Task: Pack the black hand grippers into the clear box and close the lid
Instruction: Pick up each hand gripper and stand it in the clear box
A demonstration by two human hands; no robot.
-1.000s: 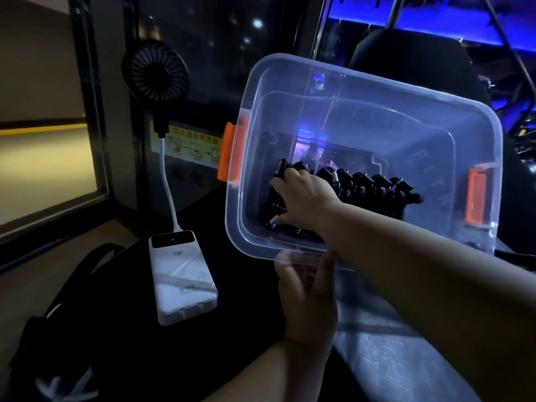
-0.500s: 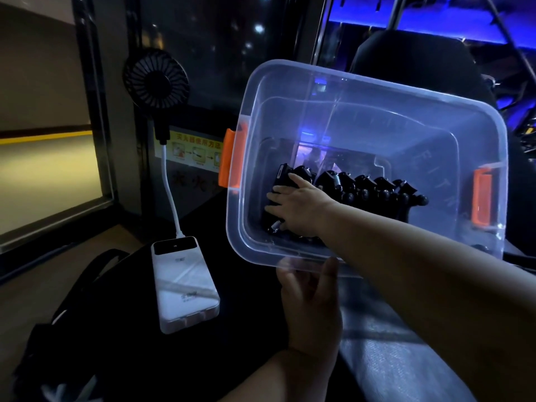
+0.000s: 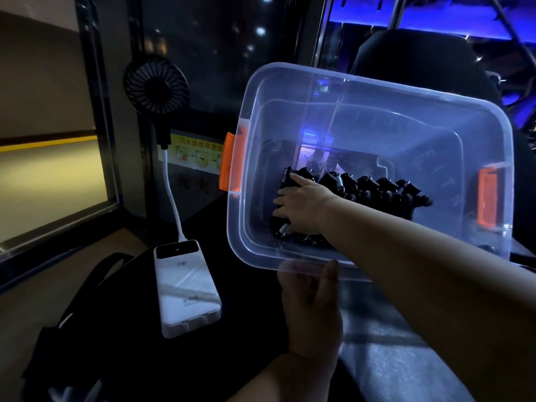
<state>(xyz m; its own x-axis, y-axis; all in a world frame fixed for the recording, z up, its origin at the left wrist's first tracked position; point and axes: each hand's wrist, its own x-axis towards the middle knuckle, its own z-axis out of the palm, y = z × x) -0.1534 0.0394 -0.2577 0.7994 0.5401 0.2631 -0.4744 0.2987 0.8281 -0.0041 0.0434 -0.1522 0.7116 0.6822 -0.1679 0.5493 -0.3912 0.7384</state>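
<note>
The clear box (image 3: 377, 85) is tipped with its opening toward me and has an orange latch at each end (image 3: 230, 165). A row of several black hand grippers (image 3: 385, 190) with metal springs lies along its lower inside wall. My right hand (image 3: 304, 207) reaches into the box, and its straight fingers rest on the leftmost grippers. My left hand (image 3: 313, 314) holds the box by its near rim, thumb on the edge and fingers beneath, seen through the plastic. No lid is in view.
A white power bank (image 3: 185, 288) lies on the dark surface left of the box, wired to a small black fan (image 3: 156, 85) standing behind it. A black bag (image 3: 72, 329) sits at the lower left. A dark chair back (image 3: 420, 56) rises behind the box.
My right hand's fingers have gone from curled round a hand gripper to straight, resting on the row. The box stays tipped in my left hand, almost unmoved.
</note>
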